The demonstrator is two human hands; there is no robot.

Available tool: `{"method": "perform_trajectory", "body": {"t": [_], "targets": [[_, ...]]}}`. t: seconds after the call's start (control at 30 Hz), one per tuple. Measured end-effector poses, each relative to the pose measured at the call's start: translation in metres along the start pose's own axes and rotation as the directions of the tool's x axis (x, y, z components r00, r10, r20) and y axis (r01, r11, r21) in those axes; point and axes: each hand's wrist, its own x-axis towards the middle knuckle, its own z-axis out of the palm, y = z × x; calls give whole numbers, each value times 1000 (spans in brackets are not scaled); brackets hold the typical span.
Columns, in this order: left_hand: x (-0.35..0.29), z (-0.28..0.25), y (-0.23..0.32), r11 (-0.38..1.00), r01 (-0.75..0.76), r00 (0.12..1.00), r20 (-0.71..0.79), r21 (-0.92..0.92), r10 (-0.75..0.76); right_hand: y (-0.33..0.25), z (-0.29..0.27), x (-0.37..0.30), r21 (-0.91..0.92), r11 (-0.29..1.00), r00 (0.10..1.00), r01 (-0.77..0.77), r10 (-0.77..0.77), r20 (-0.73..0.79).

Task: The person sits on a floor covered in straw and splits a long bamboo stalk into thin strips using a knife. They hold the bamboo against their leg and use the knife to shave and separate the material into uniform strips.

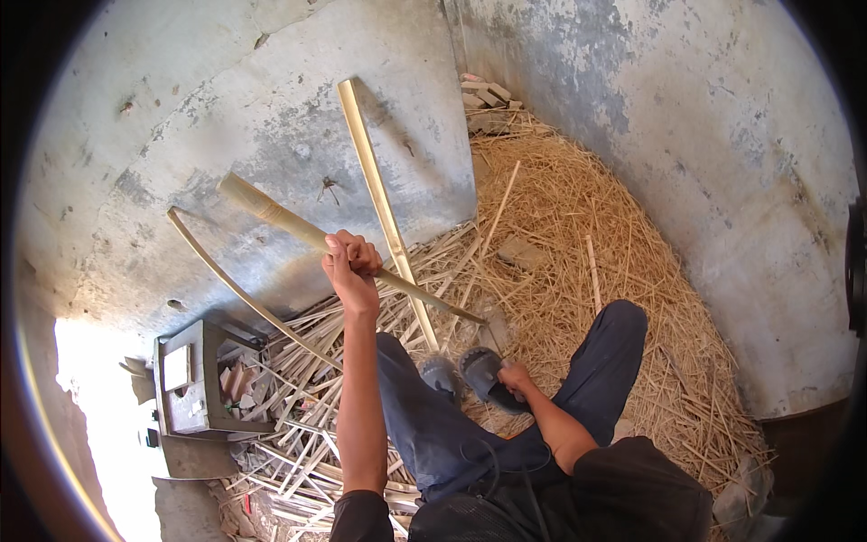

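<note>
You've got your left hand [357,264] wrapped tight around the bamboo pole [280,215], lower end near the straw pile's [578,194] left edge, seemingly unsplit while pale strips [293,474] already lie heaped (your right hand's [517,377] curled, its hold unclear).

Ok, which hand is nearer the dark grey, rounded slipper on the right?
Right: the right hand is beside the slipper, at its lower right, contact unclear; the left hand is farther off, up and left, closed around the long, greenish bamboo pole.
</note>
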Motion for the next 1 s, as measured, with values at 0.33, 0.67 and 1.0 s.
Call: {"method": "perform_trajectory", "body": {"t": [0.33, 0.67, 1.0], "targets": [[7, 2, -2, 999, -52, 991, -122, 15, 54, 16, -7, 14, 141, 983, 993, -115, 109, 46], [6, -10, -2, 997, -72, 978, -195, 14, 74, -70, -49, -52, -148, 981, 991, 127, -119, 57], [-1, -15, 6, 992, -93, 974, -201, 88, 109, 31, -64, 12, -119, 983, 978, -139, 155, 141]]}}
